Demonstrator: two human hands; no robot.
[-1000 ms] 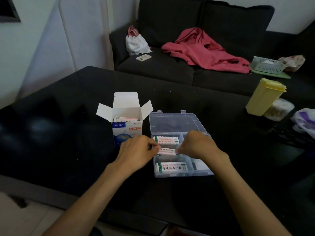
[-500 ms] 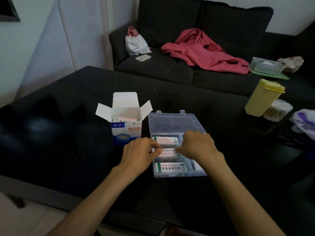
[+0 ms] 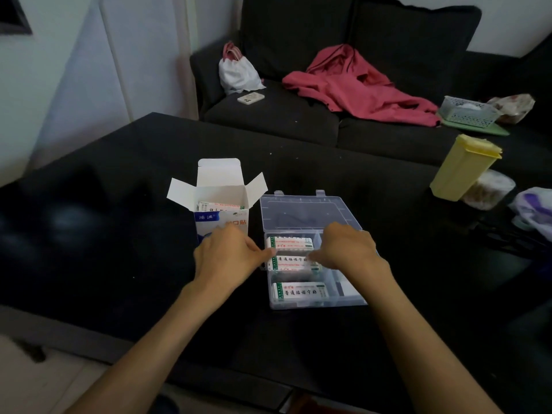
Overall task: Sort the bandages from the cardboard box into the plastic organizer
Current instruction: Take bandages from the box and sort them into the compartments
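A white and blue cardboard box [image 3: 221, 218] stands open on the black table, with bandages [image 3: 219, 205] showing inside it. Right of it lies the clear plastic organizer [image 3: 316, 303] with its lid folded back. Bandage stacks lie in its far, middle and near left compartments. My left hand [image 3: 226, 258] and my right hand [image 3: 348, 249] pinch the two ends of the middle bandage stack [image 3: 291, 262], which sits low in the middle compartment. The near stack [image 3: 300, 291] lies free.
A yellow lidded container [image 3: 464, 167] and a clear tub [image 3: 490, 189] stand at the table's right, beside a purple and white bag [image 3: 534, 210]. Behind the table is a dark sofa with a red garment [image 3: 358, 85], a white bag [image 3: 237, 73], a phone [image 3: 251, 98] and a basket [image 3: 467, 112].
Both hands have lowered the bandage stack from above the organizer down into the middle left compartment. The view has shifted slightly.
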